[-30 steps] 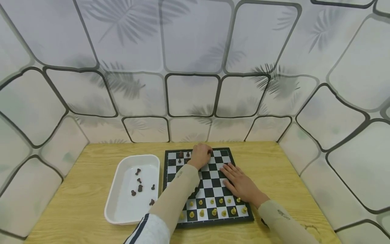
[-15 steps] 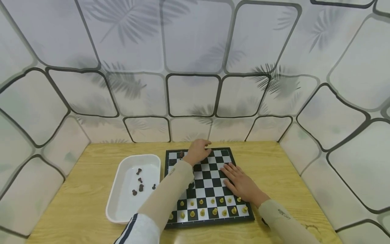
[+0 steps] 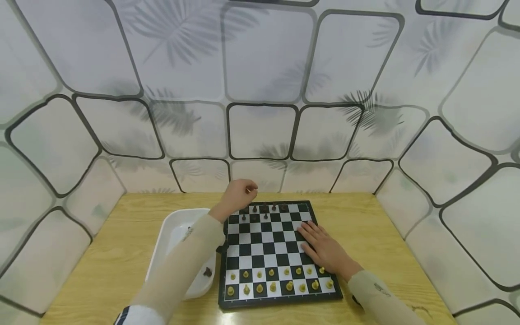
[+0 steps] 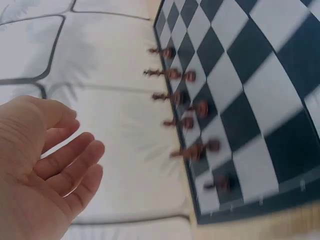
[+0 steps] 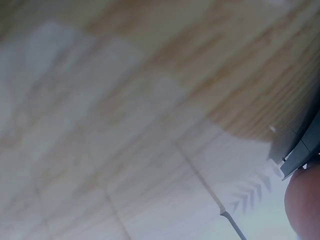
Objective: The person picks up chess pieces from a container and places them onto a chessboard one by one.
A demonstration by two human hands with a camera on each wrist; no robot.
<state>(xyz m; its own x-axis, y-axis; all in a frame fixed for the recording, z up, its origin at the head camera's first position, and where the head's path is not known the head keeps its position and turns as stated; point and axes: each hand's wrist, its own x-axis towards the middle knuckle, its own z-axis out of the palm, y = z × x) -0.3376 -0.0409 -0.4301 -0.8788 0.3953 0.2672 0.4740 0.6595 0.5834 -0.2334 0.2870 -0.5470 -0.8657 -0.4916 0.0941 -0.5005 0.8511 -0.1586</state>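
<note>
My left hand (image 3: 239, 196) hovers past the far left corner of the chessboard (image 3: 280, 249). Its fingers are loosely bent, and the left wrist view shows nothing held in the hand (image 4: 55, 160). Dark brown chess pieces (image 4: 172, 74) stand along the board's far edge, with a few one row nearer. Two rows of yellow chess pieces (image 3: 290, 285) line the near side. On the board's right edge lies my right hand (image 3: 325, 249), fingers extended. Only a sliver of that hand (image 5: 304, 202) appears in the right wrist view, beside the board's dark edge (image 5: 300, 156).
Left of the board stands a white tray (image 3: 172, 237), partly covered by my left forearm. A dark chess piece (image 3: 207, 272) lies in it; others are mostly hidden. Patterned fabric walls (image 3: 260, 131) enclose the wooden table (image 3: 365, 216) at the back and sides.
My left hand has moved left from the board's far middle, its fingers coming away from a dark chess piece there. The right hand stays put. The head view has shifted slightly.
</note>
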